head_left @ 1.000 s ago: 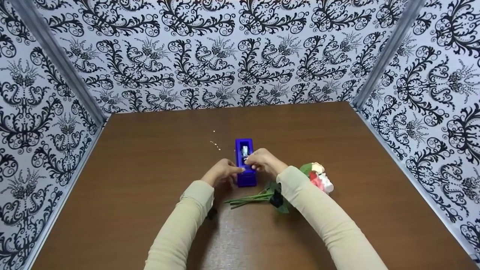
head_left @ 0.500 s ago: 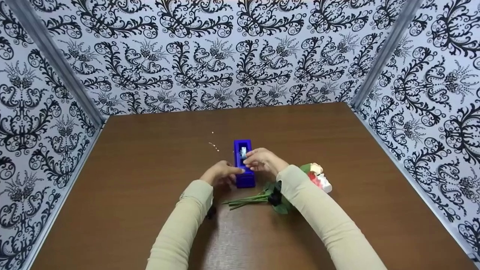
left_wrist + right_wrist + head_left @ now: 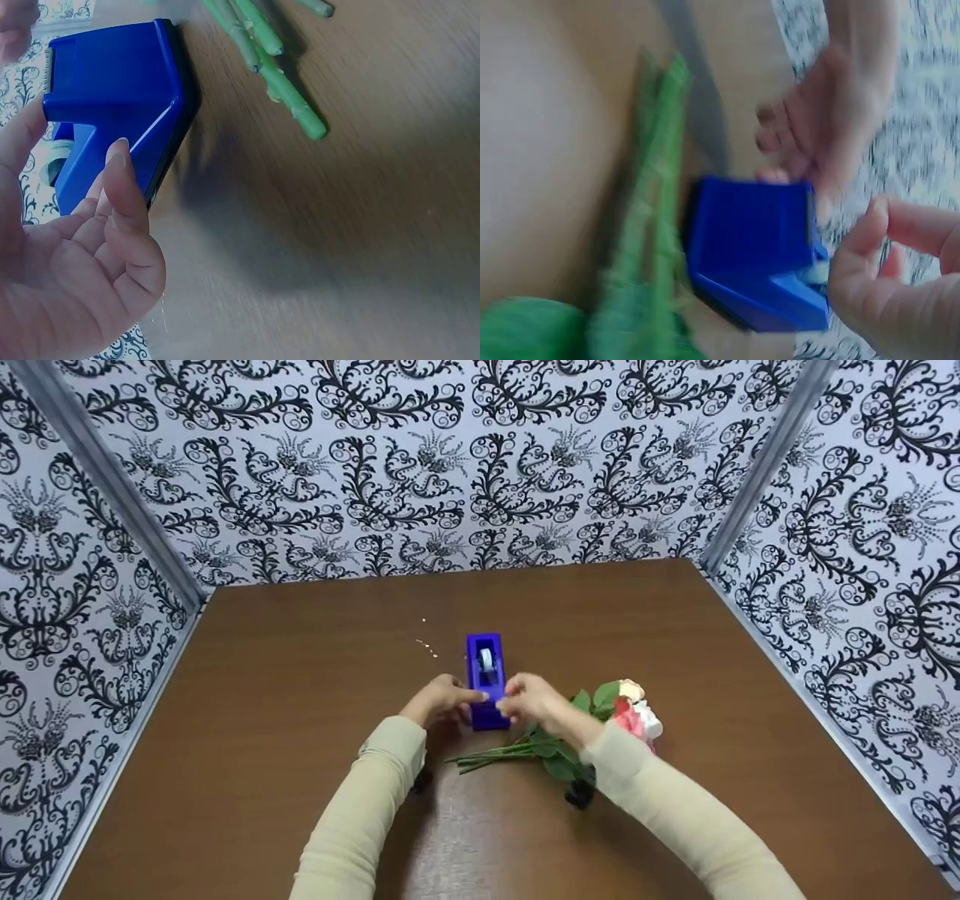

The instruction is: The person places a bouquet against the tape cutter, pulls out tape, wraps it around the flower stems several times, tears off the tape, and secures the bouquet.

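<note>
A blue tape dispenser (image 3: 487, 679) stands on the table with a roll of clear tape (image 3: 487, 660) in its well. My left hand (image 3: 448, 699) holds the dispenser from the left, its thumb at the toothed cutter end. In the left wrist view, that hand's other fingers (image 3: 124, 187) bend against the dispenser's side. My right hand (image 3: 534, 701) is just right of the cutter, thumb and forefinger pinched together on the tape's end. The strip itself is too clear and blurred to make out. The right wrist view shows those pinching fingertips (image 3: 881, 206) beside the dispenser.
Artificial flowers with green stems (image 3: 491, 756) lie in front of the dispenser, their pink, white and cream blooms (image 3: 636, 716) to the right, partly behind the right sleeve. Small pale specks (image 3: 427, 646) dot the table left of the dispenser. Patterned walls (image 3: 450, 495) enclose the table.
My right hand has moved from the tape roll back towards me, to the cutter end, uncovering the roll and more leaves. The left hand keeps its hold on the dispenser.
</note>
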`<state>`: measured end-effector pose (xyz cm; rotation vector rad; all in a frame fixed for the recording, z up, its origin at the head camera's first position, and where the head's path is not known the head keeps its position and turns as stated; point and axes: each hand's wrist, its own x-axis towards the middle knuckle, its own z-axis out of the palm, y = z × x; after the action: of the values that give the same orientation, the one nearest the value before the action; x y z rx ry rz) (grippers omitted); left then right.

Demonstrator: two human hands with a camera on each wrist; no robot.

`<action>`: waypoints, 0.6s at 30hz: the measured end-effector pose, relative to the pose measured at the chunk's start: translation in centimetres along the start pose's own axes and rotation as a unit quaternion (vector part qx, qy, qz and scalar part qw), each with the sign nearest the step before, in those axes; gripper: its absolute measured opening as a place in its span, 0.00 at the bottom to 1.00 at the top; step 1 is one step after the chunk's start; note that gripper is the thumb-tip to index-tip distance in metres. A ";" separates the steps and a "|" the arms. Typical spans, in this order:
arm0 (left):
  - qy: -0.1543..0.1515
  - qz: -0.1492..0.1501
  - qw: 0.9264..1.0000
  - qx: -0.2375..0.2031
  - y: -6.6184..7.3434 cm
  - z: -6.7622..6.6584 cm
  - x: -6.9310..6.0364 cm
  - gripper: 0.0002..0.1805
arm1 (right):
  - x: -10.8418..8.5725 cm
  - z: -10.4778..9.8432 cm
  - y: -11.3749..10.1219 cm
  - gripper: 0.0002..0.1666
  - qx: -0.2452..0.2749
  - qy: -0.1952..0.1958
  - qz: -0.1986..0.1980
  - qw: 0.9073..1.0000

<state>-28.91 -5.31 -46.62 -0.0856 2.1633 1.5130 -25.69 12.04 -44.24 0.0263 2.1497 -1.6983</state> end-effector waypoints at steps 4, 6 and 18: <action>0.007 0.005 1.000 0.004 0.0 -0.1 0.0 0.14 | -2.5 1.1 2.5 0.12 -0.024 0.026 -0.071 0.997; 0.009 0.006 1.000 0.003 -0.1 -0.1 0.0 0.15 | -3.4 1.9 3.7 0.10 -0.019 0.030 -0.096 0.995; 0.017 -0.009 1.000 0.005 -0.5 0.2 0.1 0.19 | -3.7 4.0 7.9 0.09 -0.067 0.061 -0.142 0.986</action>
<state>-28.77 -5.32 -47.12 -0.1271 2.1898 1.5021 -19.05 11.20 -51.12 -0.2313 2.4508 -1.7373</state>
